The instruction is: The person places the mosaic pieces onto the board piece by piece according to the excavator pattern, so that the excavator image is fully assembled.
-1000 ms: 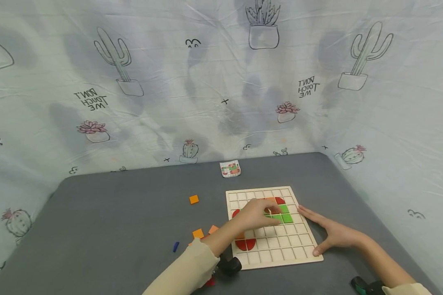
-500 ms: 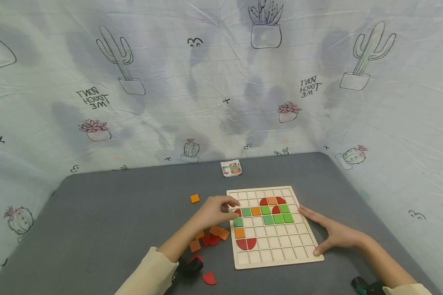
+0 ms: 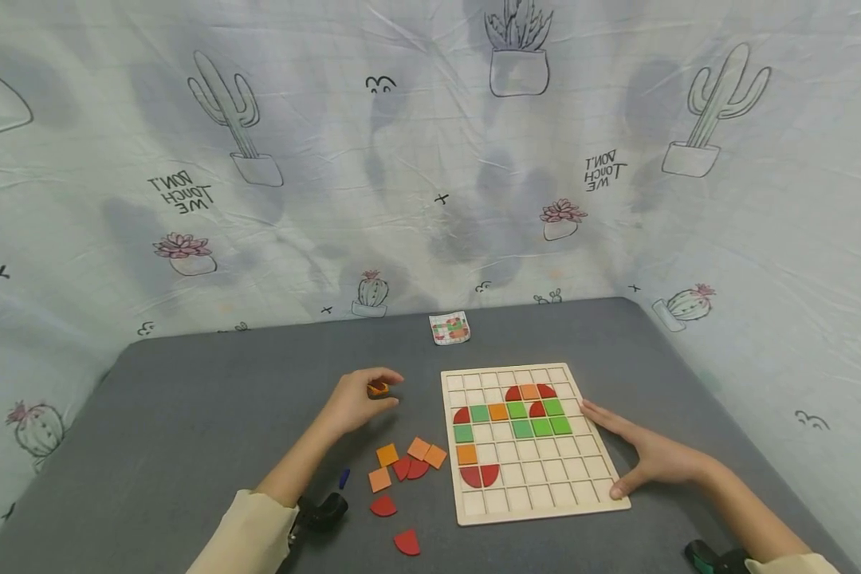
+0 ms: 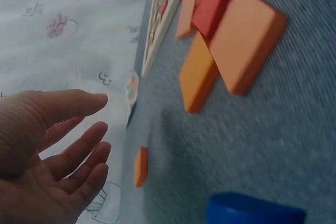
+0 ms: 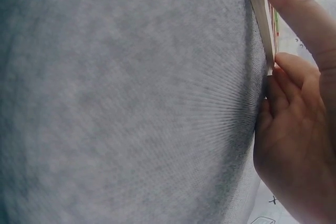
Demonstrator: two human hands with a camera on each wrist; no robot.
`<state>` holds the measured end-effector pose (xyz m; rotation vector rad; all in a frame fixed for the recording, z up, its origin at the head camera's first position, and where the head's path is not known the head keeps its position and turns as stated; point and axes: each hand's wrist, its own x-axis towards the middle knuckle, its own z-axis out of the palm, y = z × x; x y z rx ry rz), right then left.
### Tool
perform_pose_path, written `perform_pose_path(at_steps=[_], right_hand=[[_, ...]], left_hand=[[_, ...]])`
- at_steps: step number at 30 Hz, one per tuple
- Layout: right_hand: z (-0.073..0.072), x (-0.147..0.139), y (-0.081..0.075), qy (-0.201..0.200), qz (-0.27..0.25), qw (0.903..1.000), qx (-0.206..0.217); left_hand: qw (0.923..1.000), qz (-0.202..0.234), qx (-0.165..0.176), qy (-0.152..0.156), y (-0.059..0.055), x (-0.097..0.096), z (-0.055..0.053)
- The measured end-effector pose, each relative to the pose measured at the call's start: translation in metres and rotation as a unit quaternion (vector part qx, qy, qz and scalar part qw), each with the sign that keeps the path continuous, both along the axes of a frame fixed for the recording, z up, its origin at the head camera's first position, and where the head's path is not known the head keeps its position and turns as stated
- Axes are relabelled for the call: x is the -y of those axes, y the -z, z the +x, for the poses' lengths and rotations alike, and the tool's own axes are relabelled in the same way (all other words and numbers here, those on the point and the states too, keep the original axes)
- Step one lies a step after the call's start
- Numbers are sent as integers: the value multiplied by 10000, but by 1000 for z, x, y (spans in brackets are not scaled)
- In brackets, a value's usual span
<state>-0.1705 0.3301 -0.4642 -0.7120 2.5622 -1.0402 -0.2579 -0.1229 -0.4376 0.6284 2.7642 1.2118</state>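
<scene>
My left hand (image 3: 353, 405) hovers around a lone orange square tile (image 3: 378, 390) on the grey table. Thumb and fingers are parted and softly bent; the left wrist view shows a gap between this hand (image 4: 63, 145) and the orange tile (image 4: 140, 167). A pale wooden grid board (image 3: 548, 472) lies at the right, carrying red quarter-circle pieces and green and orange squares in some cells. Along its right edge rests my right hand (image 3: 656, 454), fingers straight and thumb spread to the near right corner. In the right wrist view, that hand (image 5: 294, 129) touches the board's edge.
Several orange squares (image 3: 380, 479) and red quarter-circles (image 3: 383, 506) lie loose left of the board. A small blue piece (image 3: 344, 478) is near the left wrist. A card with a coloured pattern (image 3: 449, 328) lies at the back, before a cactus-print cloth (image 3: 316, 159).
My left hand has moved left from above the board's green pieces to the lone orange tile. A red quarter-circle now shows beside the green squares. The right hand stays put.
</scene>
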Motion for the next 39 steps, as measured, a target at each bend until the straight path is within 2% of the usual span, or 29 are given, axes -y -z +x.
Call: perform_pose_path(at_steps=[3, 6, 16, 21, 24, 26, 29, 35, 39], right_hand=[[0, 0, 1, 7, 1, 10000, 30], [0, 0, 1, 30, -6, 10000, 52], [1, 0, 1, 14, -105, 9999, 39], [0, -1, 2, 24, -100, 9999, 33], [0, 0, 3, 9, -92, 10000, 23], [0, 0, 3, 6, -88, 10000, 6], [0, 0, 4, 3, -81, 10000, -9], [1, 0, 3, 32, -81, 10000, -12], [1, 0, 3, 30, -49, 10000, -36]], left_hand=[[9999, -79, -33, -79, 3, 2, 1], [9999, -143, -66, 33, 4, 1, 5], [9954, -125, -44, 947, 3, -8, 24], [9872, -456, 6, 1526, 9, -15, 32], [9838, -620, 67, 1681, 13, -19, 35], [9834, -629, 74, 1699, 15, -20, 36], [9849, -609, -88, 1616, 18, -21, 37], [9897, -772, -623, 1035, 20, -20, 37], [9915, -748, -773, 735, 20, -16, 34]])
